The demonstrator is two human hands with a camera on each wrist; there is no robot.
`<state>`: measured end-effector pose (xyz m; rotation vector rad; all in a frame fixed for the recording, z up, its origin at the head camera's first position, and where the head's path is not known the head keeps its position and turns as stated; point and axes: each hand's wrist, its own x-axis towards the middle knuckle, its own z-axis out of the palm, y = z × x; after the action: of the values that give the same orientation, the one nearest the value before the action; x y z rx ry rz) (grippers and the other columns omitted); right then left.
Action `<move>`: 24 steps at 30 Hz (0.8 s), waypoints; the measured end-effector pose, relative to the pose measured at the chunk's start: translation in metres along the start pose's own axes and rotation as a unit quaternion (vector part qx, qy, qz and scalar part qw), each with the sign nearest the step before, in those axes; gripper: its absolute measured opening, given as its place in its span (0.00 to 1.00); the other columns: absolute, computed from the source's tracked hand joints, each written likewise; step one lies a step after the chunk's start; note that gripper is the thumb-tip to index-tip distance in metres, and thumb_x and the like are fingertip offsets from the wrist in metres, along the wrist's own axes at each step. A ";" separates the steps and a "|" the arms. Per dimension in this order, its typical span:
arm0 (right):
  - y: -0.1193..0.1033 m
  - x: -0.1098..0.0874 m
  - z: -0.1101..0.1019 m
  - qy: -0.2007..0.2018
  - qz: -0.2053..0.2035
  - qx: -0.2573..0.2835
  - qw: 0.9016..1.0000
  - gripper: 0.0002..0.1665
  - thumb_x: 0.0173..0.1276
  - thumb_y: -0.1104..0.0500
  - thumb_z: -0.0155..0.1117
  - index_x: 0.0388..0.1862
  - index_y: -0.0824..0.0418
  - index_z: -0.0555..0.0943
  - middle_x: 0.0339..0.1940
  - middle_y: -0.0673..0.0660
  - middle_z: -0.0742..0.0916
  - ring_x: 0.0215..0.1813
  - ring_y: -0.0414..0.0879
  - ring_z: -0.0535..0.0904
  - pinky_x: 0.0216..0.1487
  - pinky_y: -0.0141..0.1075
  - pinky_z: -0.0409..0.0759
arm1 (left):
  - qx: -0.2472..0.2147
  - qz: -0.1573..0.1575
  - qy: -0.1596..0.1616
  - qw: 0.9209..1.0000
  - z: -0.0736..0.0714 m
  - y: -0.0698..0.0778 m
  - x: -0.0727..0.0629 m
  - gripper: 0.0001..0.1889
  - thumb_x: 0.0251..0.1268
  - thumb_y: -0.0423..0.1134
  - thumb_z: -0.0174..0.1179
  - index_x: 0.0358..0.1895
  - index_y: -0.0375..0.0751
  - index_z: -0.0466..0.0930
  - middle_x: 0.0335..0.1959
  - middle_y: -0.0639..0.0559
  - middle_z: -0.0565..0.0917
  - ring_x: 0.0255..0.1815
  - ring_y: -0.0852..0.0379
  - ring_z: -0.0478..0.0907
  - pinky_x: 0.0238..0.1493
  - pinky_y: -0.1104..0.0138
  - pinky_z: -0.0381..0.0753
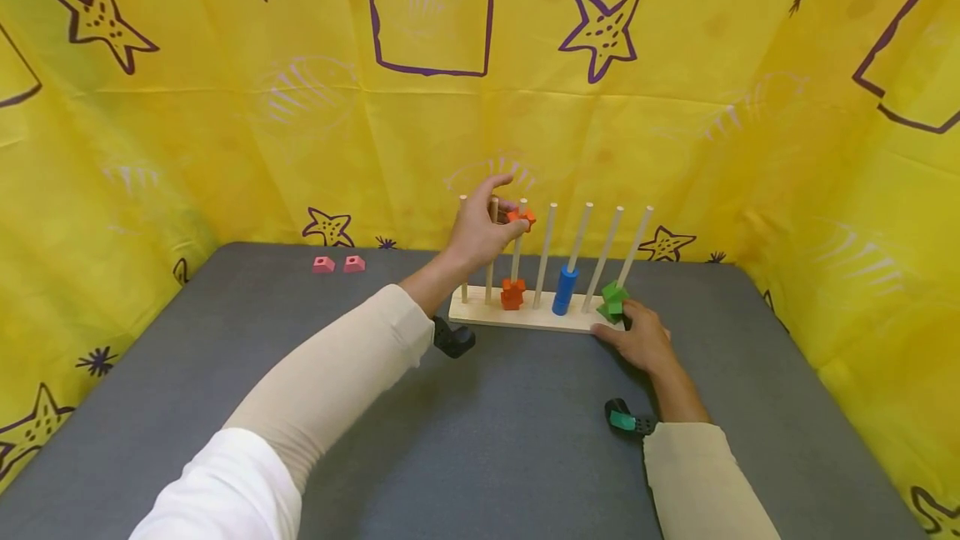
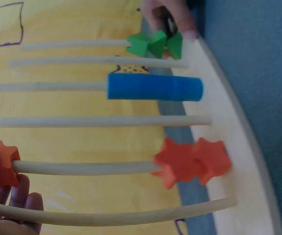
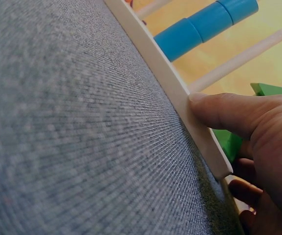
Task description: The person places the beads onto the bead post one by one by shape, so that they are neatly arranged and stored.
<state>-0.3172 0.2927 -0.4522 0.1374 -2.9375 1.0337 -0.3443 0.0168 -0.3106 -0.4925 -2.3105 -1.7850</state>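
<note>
My left hand (image 1: 478, 233) pinches an orange star-shaped bead (image 2: 5, 165) between thumb and fingers, at the top of a peg (image 2: 87, 168) on the wooden peg rack (image 1: 517, 318). Lower on that same peg, orange star beads (image 1: 513, 295) sit stacked at the base. My right hand (image 1: 645, 342) grips the rack's right end, thumb (image 3: 219, 108) against the front edge and fingers curled behind. Beside it, green angular beads (image 1: 613, 302) sit low on the rightmost peg. A stack of blue cylinder beads (image 1: 566, 290) stands on another peg between the two hands.
Two pink beads (image 1: 323, 264) lie on the grey table (image 1: 525, 440) at the back left. A yellow patterned cloth (image 1: 420, 140) hangs behind the table and at both sides. Several bare pegs (image 1: 545, 257) rise from the rack between the filled ones.
</note>
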 end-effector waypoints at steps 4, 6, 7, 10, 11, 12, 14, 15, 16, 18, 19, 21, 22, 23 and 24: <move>0.000 0.000 0.000 -0.004 0.002 -0.002 1.000 0.36 0.65 0.47 0.66 0.61 0.73 0.73 0.66 0.73 0.70 0.67 0.70 0.61 0.60 0.69 0.51 | -0.012 -0.010 0.009 1.000 0.004 -0.010 -0.004 0.37 0.59 0.26 0.65 0.71 0.41 0.60 0.44 0.43 0.77 0.44 0.50 0.76 0.44 0.63 0.80; 0.000 0.001 0.000 -0.005 0.003 -0.004 1.000 0.37 0.65 0.46 0.66 0.61 0.73 0.73 0.66 0.73 0.69 0.67 0.70 0.61 0.61 0.69 0.51 | -0.019 -0.023 0.010 0.999 0.005 -0.014 -0.006 0.37 0.59 0.27 0.66 0.71 0.42 0.60 0.45 0.43 0.77 0.46 0.50 0.76 0.45 0.63 0.80; 0.000 0.001 0.000 -0.004 0.003 -0.004 1.000 0.37 0.65 0.46 0.66 0.61 0.73 0.73 0.66 0.74 0.69 0.67 0.70 0.61 0.61 0.69 0.51 | -0.023 -0.029 0.011 0.999 0.006 -0.017 -0.008 0.36 0.59 0.27 0.66 0.71 0.43 0.61 0.45 0.43 0.77 0.46 0.50 0.75 0.45 0.63 0.80; 0.000 0.001 0.000 -0.004 0.004 -0.005 1.000 0.37 0.65 0.46 0.66 0.61 0.74 0.73 0.66 0.74 0.70 0.67 0.70 0.61 0.60 0.69 0.51 | -0.026 -0.049 0.009 0.998 0.009 -0.024 -0.011 0.36 0.59 0.28 0.66 0.70 0.45 0.62 0.47 0.43 0.77 0.48 0.48 0.75 0.46 0.62 0.79; 0.000 0.000 0.000 -0.004 0.005 -0.004 1.000 0.37 0.65 0.46 0.66 0.61 0.74 0.73 0.66 0.74 0.70 0.67 0.71 0.61 0.60 0.69 0.51 | -0.025 -0.053 0.009 0.998 0.009 -0.026 -0.013 0.35 0.59 0.28 0.66 0.70 0.44 0.62 0.47 0.42 0.77 0.49 0.48 0.75 0.46 0.62 0.79; 0.000 0.000 0.000 -0.005 0.005 -0.003 1.000 0.37 0.65 0.47 0.66 0.61 0.74 0.73 0.66 0.74 0.70 0.67 0.71 0.61 0.60 0.69 0.51 | -0.023 -0.057 0.008 0.998 0.010 -0.029 -0.014 0.35 0.59 0.28 0.66 0.70 0.44 0.63 0.47 0.42 0.77 0.50 0.47 0.75 0.47 0.62 0.79; 0.000 0.000 0.000 -0.004 0.005 0.000 1.000 0.37 0.65 0.47 0.66 0.61 0.74 0.73 0.66 0.74 0.70 0.66 0.70 0.62 0.60 0.69 0.51 | -0.021 -0.066 0.005 0.998 0.010 -0.034 -0.016 0.34 0.59 0.27 0.66 0.69 0.44 0.63 0.48 0.41 0.77 0.51 0.45 0.75 0.48 0.61 0.79; 0.001 0.001 0.000 -0.002 0.004 0.001 1.000 0.36 0.65 0.47 0.66 0.60 0.73 0.73 0.65 0.73 0.71 0.66 0.70 0.62 0.60 0.68 0.52 | -0.019 -0.068 0.004 0.997 0.011 -0.036 -0.016 0.34 0.59 0.27 0.66 0.69 0.43 0.64 0.48 0.41 0.77 0.51 0.45 0.75 0.48 0.61 0.79; 0.001 0.001 0.000 -0.001 0.004 0.001 1.000 0.36 0.65 0.47 0.66 0.60 0.73 0.73 0.65 0.73 0.71 0.66 0.70 0.63 0.60 0.68 0.52 | -0.015 -0.070 0.005 0.997 0.011 -0.039 -0.017 0.34 0.58 0.26 0.66 0.68 0.42 0.65 0.47 0.41 0.78 0.51 0.45 0.75 0.48 0.61 0.79; 0.000 0.001 0.000 0.000 0.003 0.002 1.000 0.35 0.65 0.47 0.67 0.59 0.73 0.74 0.64 0.73 0.72 0.65 0.70 0.63 0.60 0.68 0.52 | -0.010 -0.075 0.005 0.997 0.012 -0.044 -0.018 0.34 0.57 0.25 0.67 0.68 0.41 0.65 0.46 0.41 0.79 0.49 0.46 0.76 0.47 0.61 0.80; 0.000 0.001 0.000 0.000 0.003 0.002 1.000 0.35 0.65 0.47 0.67 0.59 0.73 0.74 0.64 0.73 0.71 0.65 0.70 0.63 0.60 0.68 0.52 | -0.006 -0.077 0.006 0.997 0.013 -0.046 -0.018 0.34 0.57 0.25 0.67 0.67 0.40 0.66 0.46 0.41 0.79 0.48 0.47 0.77 0.46 0.61 0.80; 0.000 0.001 0.000 -0.003 0.005 0.000 1.000 0.36 0.65 0.47 0.66 0.60 0.73 0.74 0.65 0.74 0.71 0.66 0.70 0.62 0.60 0.68 0.52 | 0.000 -0.082 0.005 0.997 0.013 -0.050 -0.020 0.34 0.56 0.25 0.67 0.67 0.40 0.66 0.44 0.43 0.79 0.46 0.49 0.78 0.45 0.61 0.81; 0.000 0.001 0.000 -0.005 0.007 0.000 1.000 0.37 0.65 0.47 0.66 0.61 0.74 0.73 0.66 0.74 0.70 0.67 0.70 0.62 0.61 0.68 0.51 | 0.002 -0.085 0.005 0.996 0.014 -0.052 -0.020 0.34 0.56 0.25 0.67 0.67 0.40 0.66 0.44 0.43 0.80 0.46 0.49 0.78 0.44 0.61 0.81; 0.000 0.001 -0.001 -0.007 0.008 0.000 1.000 0.37 0.65 0.47 0.66 0.61 0.74 0.72 0.66 0.74 0.69 0.67 0.71 0.61 0.61 0.68 0.51 | 0.004 -0.088 0.004 0.996 0.014 -0.053 -0.021 0.34 0.56 0.25 0.67 0.67 0.41 0.67 0.44 0.44 0.80 0.45 0.49 0.78 0.44 0.62 0.81; 0.000 0.001 -0.001 -0.008 0.009 0.000 1.000 0.38 0.65 0.47 0.66 0.62 0.74 0.72 0.67 0.74 0.68 0.67 0.71 0.60 0.61 0.69 0.50 | 0.007 -0.089 0.003 0.996 0.014 -0.054 -0.022 0.33 0.57 0.25 0.67 0.67 0.41 0.67 0.44 0.44 0.80 0.45 0.50 0.78 0.44 0.62 0.81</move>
<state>-0.3182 0.2928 -0.4514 0.1193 -2.9584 1.0396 -0.3429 0.0151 -0.3710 -0.2847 -2.4288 -1.8429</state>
